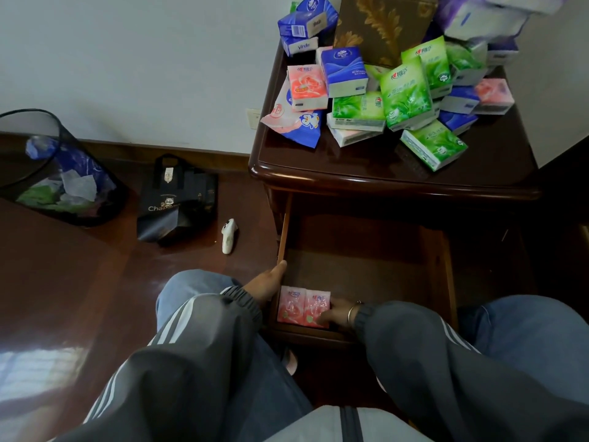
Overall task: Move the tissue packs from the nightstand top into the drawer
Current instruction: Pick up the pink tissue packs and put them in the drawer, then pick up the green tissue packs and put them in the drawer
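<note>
Several tissue packs, green (406,94), blue (342,70) and pink (306,87), lie heaped on the dark wooden nightstand top (350,167). Below it the drawer (439,266) is pulled out. Two pink packs (302,306) lie side by side in its near left corner. My right hand (336,312) is inside the drawer, its fingers touching the right pink pack. My left hand (266,285) rests on the drawer's left side wall at the front corner, thumb stretched along the wall's top edge.
A brown patterned box (379,23) and a large purple-white pack (487,17) stand at the back of the nightstand. On the floor to the left are a black mesh waste bin (60,173), a dark bag (177,199) and a small white object (230,235).
</note>
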{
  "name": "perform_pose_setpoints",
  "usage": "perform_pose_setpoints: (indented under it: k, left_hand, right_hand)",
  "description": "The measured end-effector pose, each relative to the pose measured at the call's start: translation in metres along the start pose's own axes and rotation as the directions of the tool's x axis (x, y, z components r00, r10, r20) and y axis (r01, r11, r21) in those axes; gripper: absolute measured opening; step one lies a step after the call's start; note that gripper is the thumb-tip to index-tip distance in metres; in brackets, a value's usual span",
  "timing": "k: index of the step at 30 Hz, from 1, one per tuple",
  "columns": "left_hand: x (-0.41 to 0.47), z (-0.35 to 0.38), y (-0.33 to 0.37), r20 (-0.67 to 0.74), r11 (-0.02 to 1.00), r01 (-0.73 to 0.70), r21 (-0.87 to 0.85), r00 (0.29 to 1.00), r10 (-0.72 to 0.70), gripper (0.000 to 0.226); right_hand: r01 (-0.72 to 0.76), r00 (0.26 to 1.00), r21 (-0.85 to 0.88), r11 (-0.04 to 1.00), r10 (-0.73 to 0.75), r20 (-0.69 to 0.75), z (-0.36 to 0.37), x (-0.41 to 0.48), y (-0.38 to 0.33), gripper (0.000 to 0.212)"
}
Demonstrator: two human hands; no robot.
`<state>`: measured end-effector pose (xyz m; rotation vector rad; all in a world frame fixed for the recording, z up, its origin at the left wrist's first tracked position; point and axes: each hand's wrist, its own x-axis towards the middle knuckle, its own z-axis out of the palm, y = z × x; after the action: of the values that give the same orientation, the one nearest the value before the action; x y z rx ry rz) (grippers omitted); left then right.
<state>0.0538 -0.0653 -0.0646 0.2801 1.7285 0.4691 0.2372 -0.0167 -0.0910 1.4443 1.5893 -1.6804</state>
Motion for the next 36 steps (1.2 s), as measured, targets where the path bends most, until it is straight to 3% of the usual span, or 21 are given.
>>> perform_pose_setpoints:
  k: [4, 7, 10, 13, 15, 17, 21, 23, 25, 27, 32, 34, 36]
  left_hand:
    - [-0.006, 0.001, 0.004, -0.043, 0.999, -0.032, 0.035, 0.999, 0.034, 0.064]
    - [-0.014, -0.004, 0.016, -0.148, 0.974, -0.164, 0.157, 0.971, 0.187, 0.050]
    - [-0.025, -0.012, 0.030, -0.336, 0.958, -0.287, 0.024, 0.900, 0.278, 0.043]
    - [-0.044, -0.023, 0.048, -0.458, 0.901, -0.433, 0.017, 0.798, 0.392, 0.029]
    - [-0.065, -0.029, 0.067, -0.523, 0.840, -0.529, 0.120, 0.686, 0.506, 0.026]
    - [-0.091, -0.030, 0.093, -0.556, 0.722, -0.647, 0.246, 0.516, 0.651, 0.025]
    - [-0.141, -0.012, 0.157, -0.388, 0.383, -0.778, 0.497, 0.196, 0.901, 0.036]
    - [-0.157, 0.005, 0.187, -0.193, 0.176, -0.725, 0.666, 0.061, 0.979, 0.045]
    - [-0.164, 0.022, 0.213, -0.007, 0.004, -0.626, 0.780, -0.003, 1.000, 0.057]
    - [-0.164, 0.034, 0.235, 0.076, -0.046, -0.546, 0.837, 0.034, 0.997, 0.072]
    - [-0.148, 0.046, 0.268, 0.114, 0.005, -0.392, 0.920, 0.280, 0.953, 0.103]
    - [-0.140, 0.049, 0.275, 0.115, 0.036, -0.390, 0.920, 0.357, 0.927, 0.108]
    - [-0.133, 0.051, 0.281, 0.108, 0.054, -0.382, 0.923, 0.389, 0.915, 0.109]
  right_hand:
    - [0.057, 0.993, -0.156, 0.986, -0.073, -0.098, -0.008, -0.014, -0.003, 0.055]
    - [0.092, 0.987, -0.178, 0.980, -0.113, -0.112, -0.025, -0.040, -0.008, 0.070]
    - [0.258, 0.942, -0.194, 0.946, -0.291, -0.166, -0.055, -0.089, -0.016, 0.053]
    - [0.494, 0.832, -0.157, 0.855, -0.517, -0.201, -0.096, -0.154, -0.023, 0.026]
    - [0.585, 0.743, -0.178, 0.791, -0.611, -0.272, -0.127, -0.195, -0.028, 0.021]
    - [0.614, 0.623, -0.288, 0.735, -0.675, -0.396, -0.156, -0.223, -0.031, 0.021]
    - [0.495, 0.309, -0.560, 0.665, -0.737, -0.601, -0.208, -0.240, -0.041, 0.025]
    - [0.398, 0.247, -0.610, 0.685, -0.720, -0.648, -0.226, -0.232, -0.048, 0.034]
    - [0.315, 0.282, -0.603, 0.733, -0.679, -0.678, -0.237, -0.217, -0.056, 0.045]
    - [0.234, 0.334, -0.576, 0.783, -0.621, -0.709, -0.238, -0.199, -0.065, 0.055]
    - [0.056, 0.457, -0.567, 0.822, -0.526, -0.717, -0.229, -0.154, -0.083, 0.078]
    - [0.069, 0.441, -0.547, 0.834, -0.518, -0.733, -0.227, -0.141, -0.083, 0.083]
    - [0.104, 0.377, -0.546, 0.831, -0.541, -0.752, -0.227, -0.134, -0.078, 0.078]
